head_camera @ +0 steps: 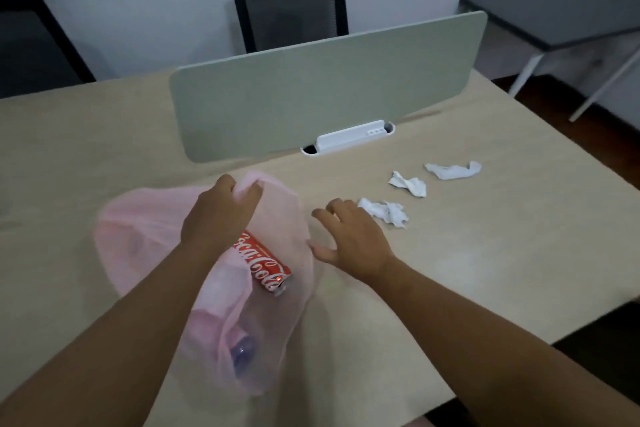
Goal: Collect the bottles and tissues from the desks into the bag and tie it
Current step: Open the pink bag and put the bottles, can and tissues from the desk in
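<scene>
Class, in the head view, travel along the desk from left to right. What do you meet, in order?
pink bag → right hand → nearest crumpled tissue → middle tissue → farthest tissue. The left hand and the cola can overlap the bag, so they are left out.

Office workroom. A pale wood-grain counter (pixel 485 253) is divided by a grey-green privacy screen (pixel 329 87) with a white cable port (pixel 349 140). Behind stand a black mesh-backed chair (pixel 291 7), a second chair (pixel 31 45) and a dark side table (pixel 554 10).
</scene>
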Demonstrator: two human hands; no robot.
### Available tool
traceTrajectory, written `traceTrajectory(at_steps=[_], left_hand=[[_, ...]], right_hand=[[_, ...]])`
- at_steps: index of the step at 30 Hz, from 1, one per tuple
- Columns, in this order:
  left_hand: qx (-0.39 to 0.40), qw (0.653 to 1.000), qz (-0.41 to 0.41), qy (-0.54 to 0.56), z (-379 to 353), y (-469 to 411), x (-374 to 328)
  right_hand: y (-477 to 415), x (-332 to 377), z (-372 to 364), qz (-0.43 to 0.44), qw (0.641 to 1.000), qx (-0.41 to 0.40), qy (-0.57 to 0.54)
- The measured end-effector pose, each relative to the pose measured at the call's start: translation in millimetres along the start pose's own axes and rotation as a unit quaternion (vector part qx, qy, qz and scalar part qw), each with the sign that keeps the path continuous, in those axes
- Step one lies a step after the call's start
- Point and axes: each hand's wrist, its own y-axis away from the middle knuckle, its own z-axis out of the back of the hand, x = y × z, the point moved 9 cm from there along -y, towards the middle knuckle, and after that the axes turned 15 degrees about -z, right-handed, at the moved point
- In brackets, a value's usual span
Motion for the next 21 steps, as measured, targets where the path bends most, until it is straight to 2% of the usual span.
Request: traceTrajectory(at_steps=[3, 5, 11, 15, 18, 21], left_hand=[[0.013, 0.999, 0.008, -0.035, -34.6, -17.4, -22.2], [0.018, 0.999, 0.008, -0.048, -56.7, -28.0, -35.8], [0.033, 0.995, -0.009, -0.094, -109.9, -56.5, -69.4], [0.036, 0.992, -0.013, -0.124, -125.4, -70.8, -78.1], [0.036, 0.991, -0.019, -0.125, -132.9, -80.8, -87.7], [0.037, 0.992, -0.023, -0.115, -143.1, -91.3, -100.6]], right_hand=[[1.4, -108.2, -10.4, -0.133, 0.985, 0.047, 0.097], [1.3, -160.3, -22.3, -0.184, 0.968, 0.085, 0.147], [-32.4, -198.8, -73.2, -0.203, 0.968, 0.095, 0.115], [-45.5, -227.1, -97.6, -0.222, 0.956, 0.121, 0.146], [-51.3, -259.4, -89.0, -0.264, 0.952, 0.093, 0.121], [-54.5, -279.0, -86.9, -0.241, 0.958, 0.116, 0.101]])
